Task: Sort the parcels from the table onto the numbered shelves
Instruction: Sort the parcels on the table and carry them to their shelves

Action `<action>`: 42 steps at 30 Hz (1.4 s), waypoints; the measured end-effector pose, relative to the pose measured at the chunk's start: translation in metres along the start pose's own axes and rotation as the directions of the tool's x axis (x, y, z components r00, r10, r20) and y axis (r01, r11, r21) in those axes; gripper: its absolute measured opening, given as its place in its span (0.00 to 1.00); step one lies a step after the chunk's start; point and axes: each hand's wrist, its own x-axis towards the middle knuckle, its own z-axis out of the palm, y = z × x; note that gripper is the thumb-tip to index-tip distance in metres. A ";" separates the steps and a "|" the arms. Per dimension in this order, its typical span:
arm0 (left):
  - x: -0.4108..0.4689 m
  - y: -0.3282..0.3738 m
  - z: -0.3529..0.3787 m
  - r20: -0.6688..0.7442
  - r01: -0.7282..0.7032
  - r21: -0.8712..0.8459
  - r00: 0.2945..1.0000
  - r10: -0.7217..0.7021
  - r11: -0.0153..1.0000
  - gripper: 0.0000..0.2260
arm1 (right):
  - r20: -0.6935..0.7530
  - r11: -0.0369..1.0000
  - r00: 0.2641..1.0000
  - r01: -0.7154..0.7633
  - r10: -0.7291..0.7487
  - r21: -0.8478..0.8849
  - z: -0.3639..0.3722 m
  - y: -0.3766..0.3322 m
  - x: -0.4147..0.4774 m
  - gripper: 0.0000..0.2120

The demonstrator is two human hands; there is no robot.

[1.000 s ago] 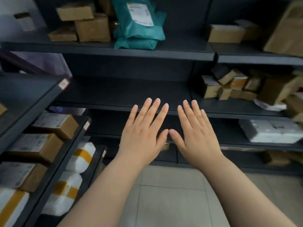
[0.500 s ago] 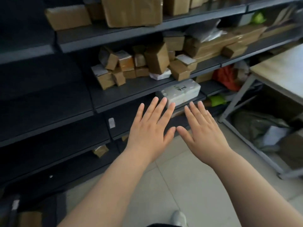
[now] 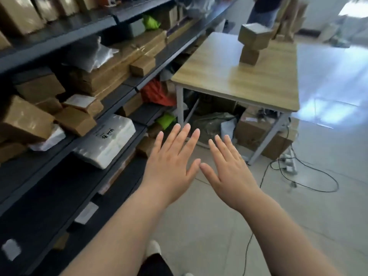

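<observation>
My left hand and my right hand are stretched out flat in front of me, fingers spread, both empty, thumbs almost touching. Ahead on the right stands a wooden table with a small stack of brown cardboard parcels at its far end. Dark metal shelves run along the left, packed with brown boxes and a white plastic-wrapped parcel. Both hands hover above the floor, short of the table's near corner.
Boxes and bags lie under the table. Black cables and a power strip trail on the tiled floor to its right. A person stands beyond the table's far end. White label tags mark the lower shelf edges.
My view has swung right from the shelves toward the table, which now shows with its parcels. Both hands have stayed open and empty in front of me.
</observation>
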 end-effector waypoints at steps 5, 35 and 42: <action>0.071 -0.004 0.028 0.007 -0.157 -0.031 0.988 0.157 0.987 0.29 | -0.029 0.988 0.988 -0.153 0.154 0.022 0.001 0.033 0.038 0.41; 0.529 0.023 0.134 0.114 -0.424 -0.114 0.893 0.436 0.898 0.29 | -0.103 0.806 0.827 -0.499 0.553 0.318 -0.076 0.288 0.332 0.30; 0.611 0.057 0.145 0.095 -0.345 -0.194 0.925 0.368 0.918 0.29 | -0.065 0.822 0.854 -0.472 0.516 0.319 -0.121 0.367 0.403 0.31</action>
